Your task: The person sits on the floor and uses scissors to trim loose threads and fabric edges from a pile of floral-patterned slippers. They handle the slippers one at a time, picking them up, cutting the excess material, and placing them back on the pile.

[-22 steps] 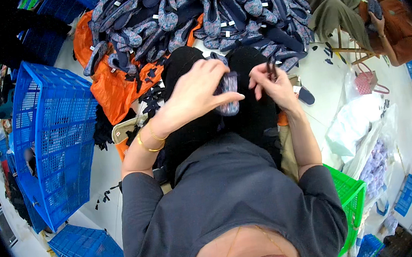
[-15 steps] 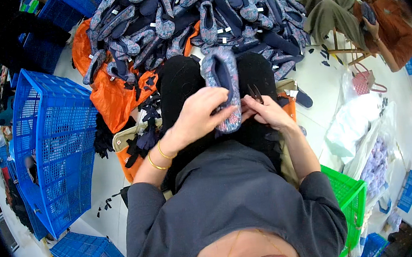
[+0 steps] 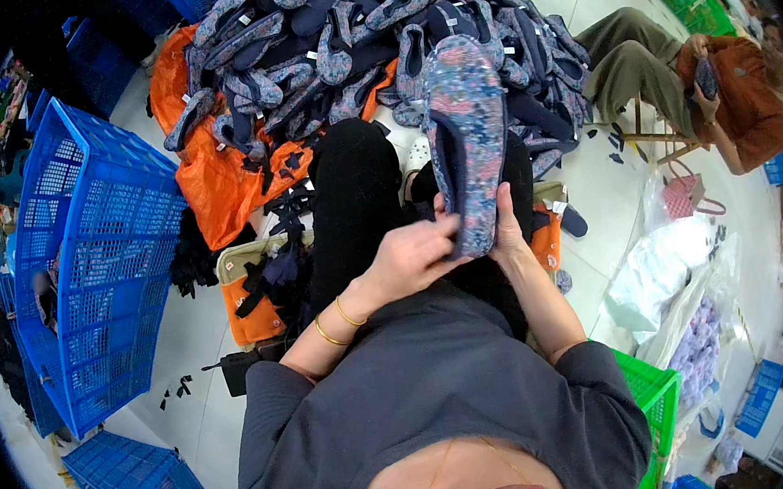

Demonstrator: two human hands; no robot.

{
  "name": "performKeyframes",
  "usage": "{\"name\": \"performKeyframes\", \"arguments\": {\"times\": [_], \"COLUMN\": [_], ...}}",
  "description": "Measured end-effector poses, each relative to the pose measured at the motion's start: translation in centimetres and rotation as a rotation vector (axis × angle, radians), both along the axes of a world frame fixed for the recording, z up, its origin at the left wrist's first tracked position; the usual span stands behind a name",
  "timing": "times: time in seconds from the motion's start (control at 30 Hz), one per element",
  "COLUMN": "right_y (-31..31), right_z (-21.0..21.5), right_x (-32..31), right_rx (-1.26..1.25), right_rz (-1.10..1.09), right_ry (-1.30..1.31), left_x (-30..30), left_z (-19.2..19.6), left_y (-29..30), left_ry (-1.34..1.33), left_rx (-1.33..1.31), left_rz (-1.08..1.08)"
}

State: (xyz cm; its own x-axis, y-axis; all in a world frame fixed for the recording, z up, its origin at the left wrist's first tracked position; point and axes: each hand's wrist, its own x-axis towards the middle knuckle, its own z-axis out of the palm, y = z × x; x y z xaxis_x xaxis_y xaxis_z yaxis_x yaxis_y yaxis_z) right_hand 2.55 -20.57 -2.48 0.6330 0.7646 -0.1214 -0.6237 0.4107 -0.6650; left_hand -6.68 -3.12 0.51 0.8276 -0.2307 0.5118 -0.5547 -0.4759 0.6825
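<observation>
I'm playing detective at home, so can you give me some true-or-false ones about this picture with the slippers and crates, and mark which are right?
1. The right grip is on a speckled slipper. True.
2. The two gold bangles are on the right wrist. False: they are on the left wrist.
3. A pile of slippers lies beyond the person's knees. True.
4. The near green crate is on the person's left. False: it is on the person's right.
5. The co-worker in brownish orange is standing. False: the co-worker is sitting.
6. A pink bag is on the person's right. True.
</observation>
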Motion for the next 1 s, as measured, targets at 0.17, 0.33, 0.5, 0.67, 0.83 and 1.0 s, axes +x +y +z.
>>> {"name": "performKeyframes", "arguments": {"times": [0.17,0.33,0.5,0.67,0.83,1.0], "right_y": [0.7,2.0,0.1,0.3,2.3,3.0], "right_z": [2.3,4.2,6.1,7.5,7.9,7.9], "right_x": [-0.4,-3.2,-1.6,1.1,1.2,1.4], "right_rx": [-0.451,-0.904,-0.986,-0.835,-0.581,-0.505], "right_rz": [-0.311,-0.339,-0.348,-0.464,-0.512,-0.467], "right_ry": [-0.443,-1.316,-1.042,-1.158,-0.909,-0.945], "left_x": [1.8,3.3,2.5,1.9,1.5,1.6], "left_z": [-0.2,0.8,1.2,0.5,0.9,0.6], "left_y": [2.3,1.6,3.8,3.6,2.9,2.6], "left_ry": [0.353,0.572,0.785,0.797,0.854,0.869], "left_rx": [-0.758,-1.044,-1.368,-1.285,-1.278,-1.27], "left_rz": [0.039,0.199,-0.003,-0.113,-0.191,-0.164]}}
